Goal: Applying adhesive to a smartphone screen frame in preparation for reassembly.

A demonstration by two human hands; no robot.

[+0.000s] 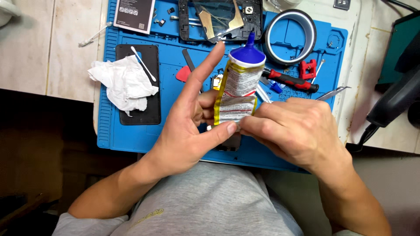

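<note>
Nearest: left hand (186, 126) and right hand (297, 129) together above front edge of blue mat (131, 135). Left thumb and right fingers (256, 124) pinching crimped bottom end of glue tube (238, 87); left index finger stretched straight up, other left fingers curled behind tube. Tube upright, blue cap on top, held in air over mat. Further: crumpled white tissue (122, 83) with cotton swab (143, 64) on dark phone panel (139, 85); red-handled screwdriver (291, 81). Farthest: tape roll (290, 37), opened phone frame (220, 19).
</note>
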